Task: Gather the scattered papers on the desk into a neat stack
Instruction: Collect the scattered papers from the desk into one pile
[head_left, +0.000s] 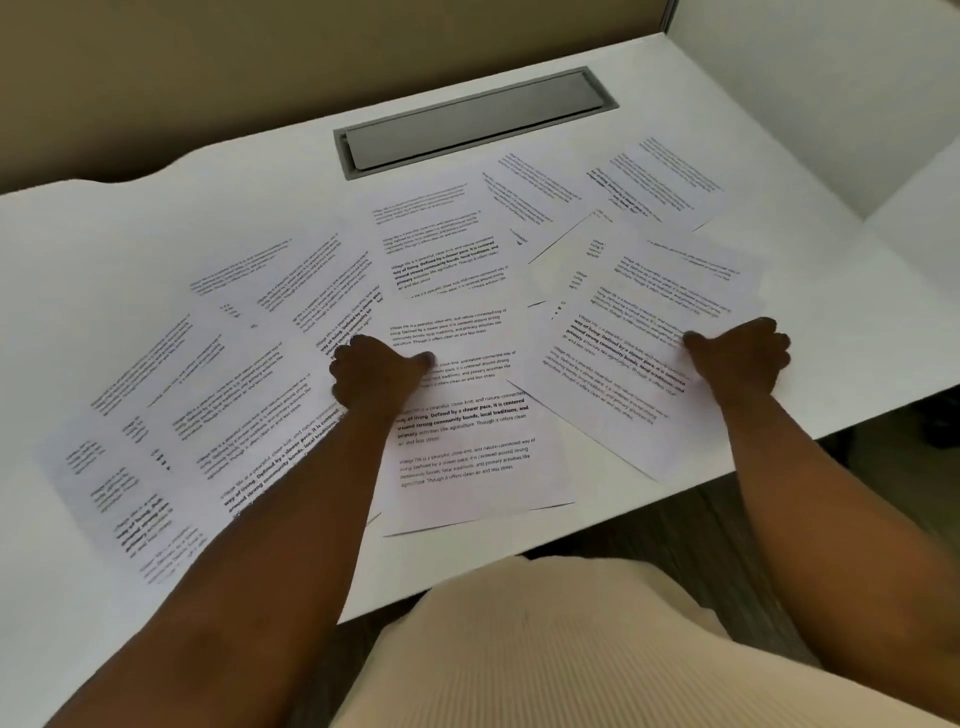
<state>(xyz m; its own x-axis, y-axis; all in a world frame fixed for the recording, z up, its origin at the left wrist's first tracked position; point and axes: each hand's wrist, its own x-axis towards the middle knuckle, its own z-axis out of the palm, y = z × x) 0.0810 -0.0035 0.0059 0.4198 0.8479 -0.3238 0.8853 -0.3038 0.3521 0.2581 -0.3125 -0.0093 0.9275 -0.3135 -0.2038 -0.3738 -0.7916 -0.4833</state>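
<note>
Printed papers (447, 270) scattered overlapping across the white desk (156, 218), left hand (376, 371) at frame centre, fingers curled, thumb pinching a middle sheet (462, 415), right hand (740, 356) at right, fingers curled gripping a small stack (623, 364)

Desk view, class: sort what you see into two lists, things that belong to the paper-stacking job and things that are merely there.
Belongs to the job:
printed papers, spread over the desk
right-hand sheets
left hand, gripping a centre sheet
right hand, gripping the right-hand sheets

Merely there:
white desk
grey cable hatch
beige partition
</note>
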